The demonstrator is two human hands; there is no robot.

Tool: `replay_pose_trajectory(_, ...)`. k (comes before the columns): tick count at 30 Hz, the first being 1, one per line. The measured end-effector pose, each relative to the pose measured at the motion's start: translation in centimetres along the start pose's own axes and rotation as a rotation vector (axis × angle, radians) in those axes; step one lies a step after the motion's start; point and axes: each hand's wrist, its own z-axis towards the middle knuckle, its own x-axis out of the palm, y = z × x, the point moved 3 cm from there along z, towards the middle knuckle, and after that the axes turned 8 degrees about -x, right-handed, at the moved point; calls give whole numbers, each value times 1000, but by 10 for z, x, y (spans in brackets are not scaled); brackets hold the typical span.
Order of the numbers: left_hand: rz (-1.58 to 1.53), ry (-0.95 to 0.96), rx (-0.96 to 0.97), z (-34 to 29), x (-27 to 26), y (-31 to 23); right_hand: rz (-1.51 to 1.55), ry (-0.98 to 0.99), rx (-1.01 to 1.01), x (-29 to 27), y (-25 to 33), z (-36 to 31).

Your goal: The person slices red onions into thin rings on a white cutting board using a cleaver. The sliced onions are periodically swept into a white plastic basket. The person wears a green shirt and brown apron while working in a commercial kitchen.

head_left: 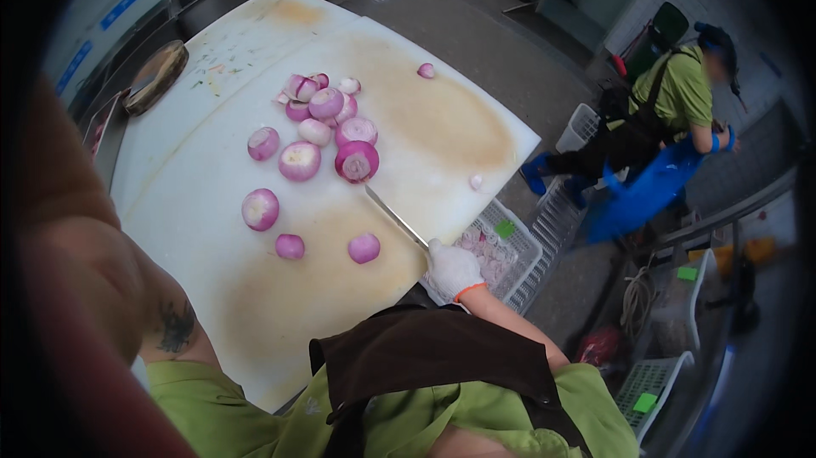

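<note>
My right hand [453,269], in a white knit glove with an orange cuff, is closed round the handle of a knife [396,217] at the table's right edge. The blade points up and left, its tip beside a dark purple onion [357,161]. Behind that onion lies a cluster of peeled purple onions [326,104], while several others, such as one onion [260,209], are spread toward me. My left arm [174,326] is raised close to the camera on the left, blurred in its upper part; its hand is out of sight.
The onions lie on a large white cutting table [183,178] with brown stains. A wooden round [155,77] stands at its left edge. Beside my right hand, below the table, is a white basket [525,245] with onion pieces. At right, a person [680,93] handles a blue plastic bag [642,203].
</note>
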Motion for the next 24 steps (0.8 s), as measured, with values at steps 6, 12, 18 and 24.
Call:
replay_pose_trajectory(6,-184,-122,-203,-22,2,18,21,37,33,-6,7,2)
replay_pose_trajectory(12,-159,272,-1441,-203,77,-7,19,32,32,-12,15,-1)
replay_pose_trajectory(18,-133,658,-1310,-324,167,-100,31,79,-10,-13,11,-2)
replay_pose_trajectory(24,-124,692,-1379,-342,207,-106,96,96,-45,-13,-3,-11)
